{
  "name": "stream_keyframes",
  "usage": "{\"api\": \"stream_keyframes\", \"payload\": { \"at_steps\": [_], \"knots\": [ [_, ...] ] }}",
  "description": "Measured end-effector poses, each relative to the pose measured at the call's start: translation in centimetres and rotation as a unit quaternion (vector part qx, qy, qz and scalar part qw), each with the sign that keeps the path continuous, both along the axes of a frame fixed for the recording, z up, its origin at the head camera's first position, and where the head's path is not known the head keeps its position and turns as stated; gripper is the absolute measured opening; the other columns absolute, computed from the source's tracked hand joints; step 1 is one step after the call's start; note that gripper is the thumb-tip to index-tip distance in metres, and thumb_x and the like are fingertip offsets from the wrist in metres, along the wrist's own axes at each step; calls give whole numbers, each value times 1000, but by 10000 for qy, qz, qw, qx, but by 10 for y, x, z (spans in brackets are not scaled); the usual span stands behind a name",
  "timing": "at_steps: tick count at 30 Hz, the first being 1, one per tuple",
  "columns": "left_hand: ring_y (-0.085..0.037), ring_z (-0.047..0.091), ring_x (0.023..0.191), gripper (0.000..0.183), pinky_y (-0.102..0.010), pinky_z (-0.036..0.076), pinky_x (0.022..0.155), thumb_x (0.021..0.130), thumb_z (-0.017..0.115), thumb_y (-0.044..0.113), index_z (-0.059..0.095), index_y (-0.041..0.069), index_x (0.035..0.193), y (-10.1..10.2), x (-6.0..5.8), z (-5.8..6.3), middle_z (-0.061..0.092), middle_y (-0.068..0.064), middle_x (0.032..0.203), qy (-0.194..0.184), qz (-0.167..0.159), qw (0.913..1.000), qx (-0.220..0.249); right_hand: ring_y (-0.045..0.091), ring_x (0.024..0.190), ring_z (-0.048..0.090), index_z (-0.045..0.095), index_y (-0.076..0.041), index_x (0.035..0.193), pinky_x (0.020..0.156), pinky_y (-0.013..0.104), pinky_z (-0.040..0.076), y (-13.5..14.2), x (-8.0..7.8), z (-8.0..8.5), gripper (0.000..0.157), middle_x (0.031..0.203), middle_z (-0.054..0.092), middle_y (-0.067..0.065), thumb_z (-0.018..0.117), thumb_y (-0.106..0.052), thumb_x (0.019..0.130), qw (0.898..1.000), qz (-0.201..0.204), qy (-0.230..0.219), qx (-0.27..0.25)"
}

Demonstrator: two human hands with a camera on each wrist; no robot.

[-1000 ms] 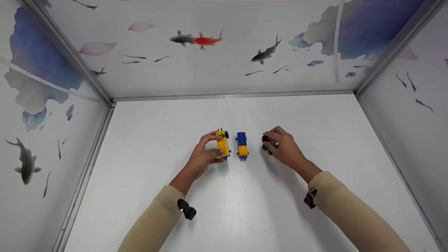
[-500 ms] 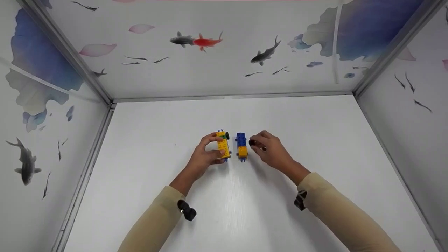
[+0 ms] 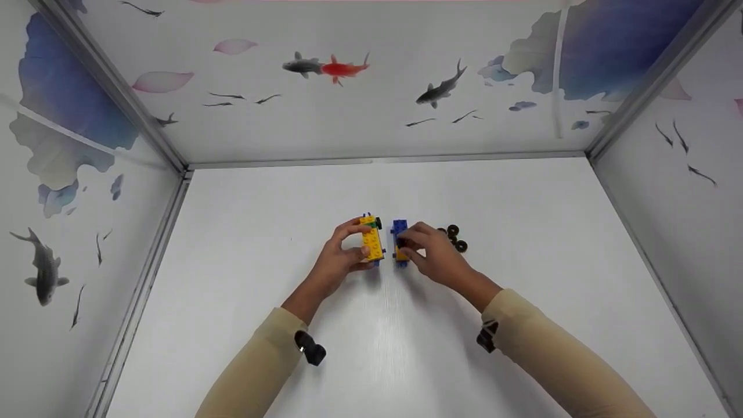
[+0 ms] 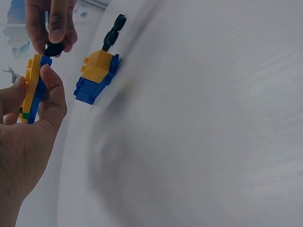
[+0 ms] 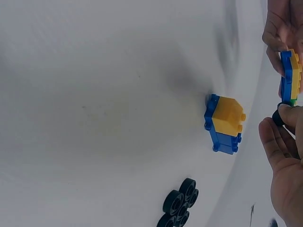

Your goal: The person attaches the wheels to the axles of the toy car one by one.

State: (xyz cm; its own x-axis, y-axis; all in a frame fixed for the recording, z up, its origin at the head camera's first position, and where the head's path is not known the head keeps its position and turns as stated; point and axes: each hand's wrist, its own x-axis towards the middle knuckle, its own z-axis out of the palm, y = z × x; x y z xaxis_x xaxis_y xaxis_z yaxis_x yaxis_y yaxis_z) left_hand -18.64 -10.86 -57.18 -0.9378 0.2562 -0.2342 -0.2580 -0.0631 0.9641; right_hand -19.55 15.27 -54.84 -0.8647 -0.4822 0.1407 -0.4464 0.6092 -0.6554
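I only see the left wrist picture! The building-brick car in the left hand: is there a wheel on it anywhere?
Observer: Yes. The head view shows one black wheel at the far end of the held building-brick car, past the left hand.

Child: Cool! Behind the other car I see a skinny row of wheels. Is it really a row?

Observer: No, the right wrist view shows those loose black wheels bunched in a cluster, at least five of them.

Child: What about the back wall? Any colourful fish?

Observer: Yes, the head view shows a red fish pictured on it.
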Motion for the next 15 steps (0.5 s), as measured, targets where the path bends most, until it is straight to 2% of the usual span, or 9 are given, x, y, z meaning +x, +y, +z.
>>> {"api": "stream_keyframes", "payload": {
  "at_steps": [6,15],
  "knots": [
    [-34,73,122,47,-37,67,99,105,66,-4,65,19,146,1,2,2,26,8,181,46,8,9999,93,24,110,77,75,-6,135,99,38,67,-9,4,2,31,124,72,12,77,-7,104,9998,207,-31,-64],
    [-35,74,126,50,-36,67,100,103,68,-5,65,20,147,2,2,0,25,10,181,101,-59,9999,91,24,109,77,75,-6,136,95,36,68,-13,5,1,31,125,74,12,76,-8,105,9988,460,112,-147]
  ]
}}
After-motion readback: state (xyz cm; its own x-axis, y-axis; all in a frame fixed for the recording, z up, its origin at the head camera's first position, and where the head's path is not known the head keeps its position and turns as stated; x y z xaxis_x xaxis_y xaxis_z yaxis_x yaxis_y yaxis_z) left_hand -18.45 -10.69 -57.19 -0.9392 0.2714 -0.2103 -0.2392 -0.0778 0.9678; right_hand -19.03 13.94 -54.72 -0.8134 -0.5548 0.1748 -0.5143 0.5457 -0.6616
